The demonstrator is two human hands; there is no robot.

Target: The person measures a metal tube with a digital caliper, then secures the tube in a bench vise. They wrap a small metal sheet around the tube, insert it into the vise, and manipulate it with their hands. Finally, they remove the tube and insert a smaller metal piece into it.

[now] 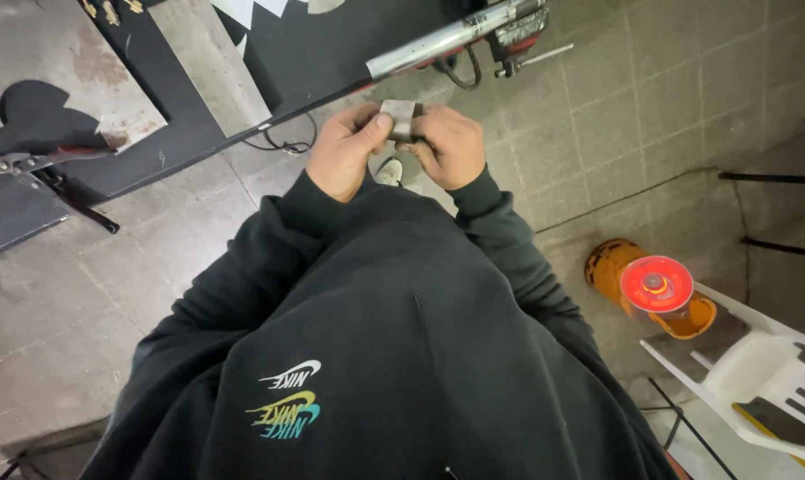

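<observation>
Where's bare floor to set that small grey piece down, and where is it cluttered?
Both hands, left hand and right hand, hold the small grey piece. Bare tiled floor lies right of the metal tube, above the orange cylinder. Crowded: the black board with the pliers on the left, and the white chair at lower right.

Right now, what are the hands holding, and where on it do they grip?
Both hands hold one small flat grey piece. The left hand pinches its left edge with the thumb on top; the right hand grips its right side.
</observation>
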